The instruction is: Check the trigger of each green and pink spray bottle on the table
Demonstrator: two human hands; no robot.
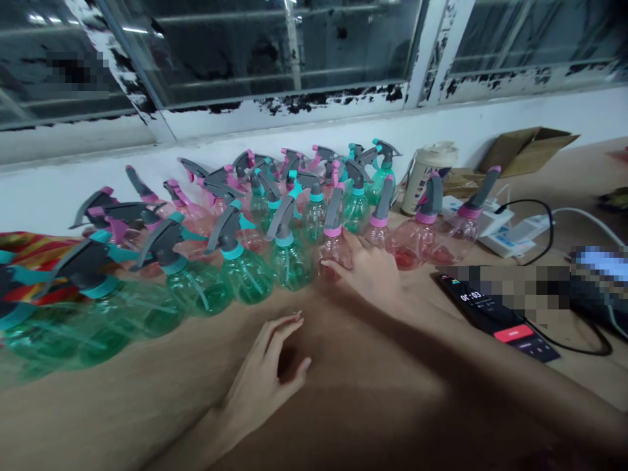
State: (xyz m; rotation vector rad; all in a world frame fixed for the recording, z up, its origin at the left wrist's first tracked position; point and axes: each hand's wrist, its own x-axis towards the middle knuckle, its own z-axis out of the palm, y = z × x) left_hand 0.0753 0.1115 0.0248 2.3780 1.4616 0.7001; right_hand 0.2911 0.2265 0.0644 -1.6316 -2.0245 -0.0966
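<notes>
My right hand (371,267) reaches across the table to a pink spray bottle (330,252) with a grey trigger and pink collar. Its thumb lies on the bottle's front and the fingers go round its right side. The bottle stands upright at the right end of a front row of green spray bottles (248,278). Nearer to me, my left hand (265,366) hovers low over the table with nothing in it, its fingers and thumb apart. Just right of my right hand stand more pink spray bottles (409,245).
More pink and green spray bottles crowd back towards the windowed wall. A white cup (429,176), an opened cardboard box (527,150) and a white power strip (505,232) are at the right. A phone (490,314) and cables lie nearer. Red-yellow cloth (34,252) is far left.
</notes>
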